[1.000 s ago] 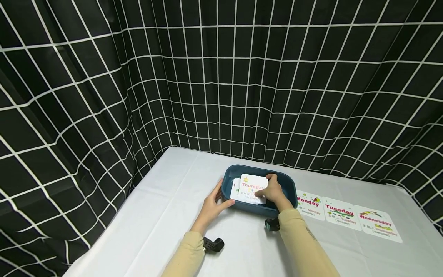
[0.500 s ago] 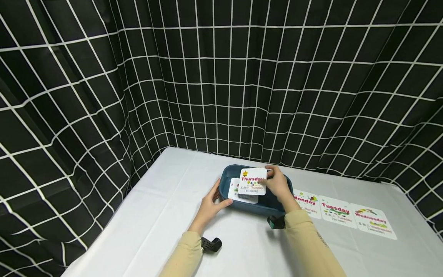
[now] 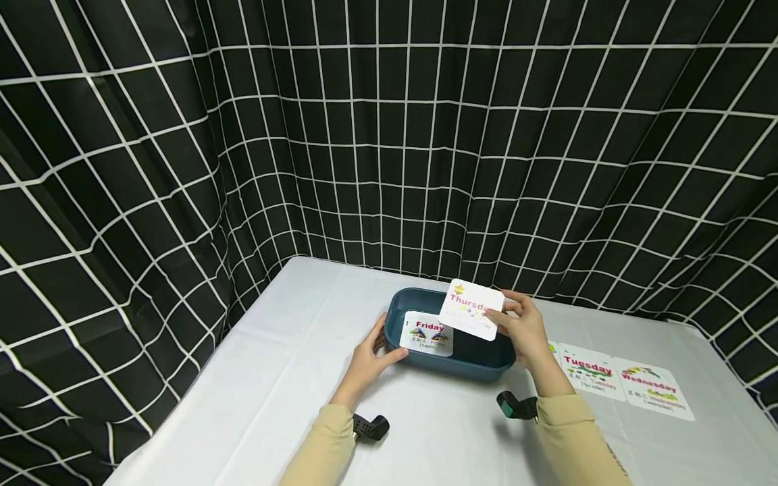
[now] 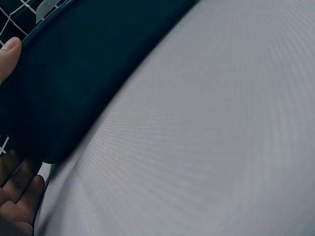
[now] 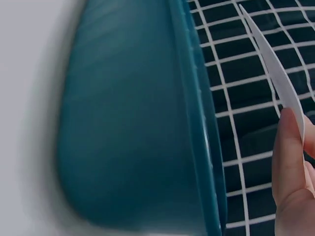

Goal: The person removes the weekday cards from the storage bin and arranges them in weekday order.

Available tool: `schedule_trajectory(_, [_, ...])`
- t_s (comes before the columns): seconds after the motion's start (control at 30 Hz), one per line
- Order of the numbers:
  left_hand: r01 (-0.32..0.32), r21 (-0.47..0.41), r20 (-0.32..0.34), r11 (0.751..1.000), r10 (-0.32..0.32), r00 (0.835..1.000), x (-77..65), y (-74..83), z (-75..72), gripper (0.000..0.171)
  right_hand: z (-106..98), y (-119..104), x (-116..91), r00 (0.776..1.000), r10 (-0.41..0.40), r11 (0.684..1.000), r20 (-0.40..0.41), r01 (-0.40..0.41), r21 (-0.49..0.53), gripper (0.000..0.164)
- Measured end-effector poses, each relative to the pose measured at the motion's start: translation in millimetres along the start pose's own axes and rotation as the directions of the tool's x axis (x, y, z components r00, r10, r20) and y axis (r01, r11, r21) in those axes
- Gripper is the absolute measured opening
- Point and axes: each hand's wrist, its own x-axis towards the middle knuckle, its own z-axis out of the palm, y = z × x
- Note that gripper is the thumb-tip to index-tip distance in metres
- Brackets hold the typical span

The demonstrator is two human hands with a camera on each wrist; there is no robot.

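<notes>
In the head view, a white card printed "Thursday" (image 3: pixel 468 312) is pinched by its right edge in my right hand (image 3: pixel 530 334), tilted above the right part of a dark blue tray (image 3: pixel 452 366). The right wrist view shows this card (image 5: pixel 275 73) nearly edge-on, thumb on one face and fingers on the other. My left hand (image 3: pixel 367 363) holds the tray's left end, its thumb at the front rim and its fingers around the corner. A "Friday" card (image 3: pixel 427 344) lies face up inside the tray.
Right of the tray, a "Tuesday" card (image 3: pixel 587 372) and a "Wednesday" card (image 3: pixel 653 389) lie in a row on the white-covered table (image 3: pixel 292 337). My right hand hides most of the Monday card. A black gridded curtain (image 3: pixel 377 135) hangs behind the table.
My right hand has lifted the Thursday card off the Friday card and carried it up and to the right, uncovering the Friday card. The left hand stays at the tray.
</notes>
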Motion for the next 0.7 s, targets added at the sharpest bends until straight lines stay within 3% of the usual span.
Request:
schedule_trajectory(0.1, [0.003,0.010,-0.002,1.000,-0.003,1.000,0.7,1.1,-0.9,0.083,-20,27,11,1.000,-0.022,0.995,-0.001,0.022,0.095,0.075])
schedule_trajectory(0.17, [0.001,0.010,0.001,1.000,-0.001,1.000,1.7,-3.4,-0.7,0.083,-32,33,9,1.000,-0.019,0.989,0.011,0.017,0.149,0.079])
schedule_trajectory(0.27, [-0.004,0.021,-0.010,1.000,0.004,1.000,5.0,-17.7,0.0,0.084,-43,28,-3,1.000,0.001,0.979,0.030,-0.007,0.204,0.077])
schedule_trajectory(0.37, [0.001,0.039,-0.026,0.999,0.000,1.000,9.2,-32.5,0.3,0.085,-50,14,-22,0.999,0.023,0.968,0.026,-0.029,0.250,0.064])
schedule_trajectory(0.53, [0.020,0.059,-0.037,0.998,-0.017,0.999,10.8,-35.4,0.3,0.087,-72,25,-33,0.997,0.072,0.954,0.016,-0.073,0.292,0.050])
schedule_trajectory(0.7, [0.023,0.069,-0.034,0.997,-0.021,0.999,10.5,-36.6,1.3,0.088,-92,24,-47,0.984,0.176,0.908,0.025,-0.172,0.382,0.047])
